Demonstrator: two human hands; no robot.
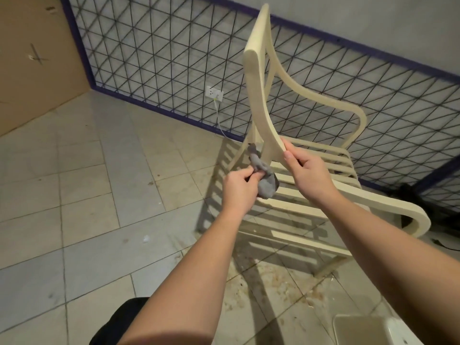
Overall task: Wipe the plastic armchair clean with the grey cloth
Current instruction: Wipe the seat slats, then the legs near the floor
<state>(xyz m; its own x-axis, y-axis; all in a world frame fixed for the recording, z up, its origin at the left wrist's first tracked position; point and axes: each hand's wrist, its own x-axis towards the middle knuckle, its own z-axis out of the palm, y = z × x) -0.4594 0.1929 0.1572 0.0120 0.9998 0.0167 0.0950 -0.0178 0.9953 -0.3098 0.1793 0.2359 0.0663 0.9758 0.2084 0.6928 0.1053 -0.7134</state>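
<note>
The right hand [307,170] is gripping a rigid, probably light plastic armchair [258,95] by its frame edge while the left hand [240,186] is clenching the soft, bunched grey cloth [266,186] against it.

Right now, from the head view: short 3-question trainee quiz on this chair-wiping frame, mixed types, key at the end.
1. True or false: the chair stands upright on all four legs.
2. Which hand holds the grey cloth? A) left hand B) right hand C) neither
3. Fill in: a white cable runs down from the wall ______.

Key
1. False: it lies tipped on its side, on the tiled floor.
2. A: the left hand's fingers pinch the bunched cloth against the chair frame, while the right hand grips a curved bar of the chair.
3. Socket.
</note>
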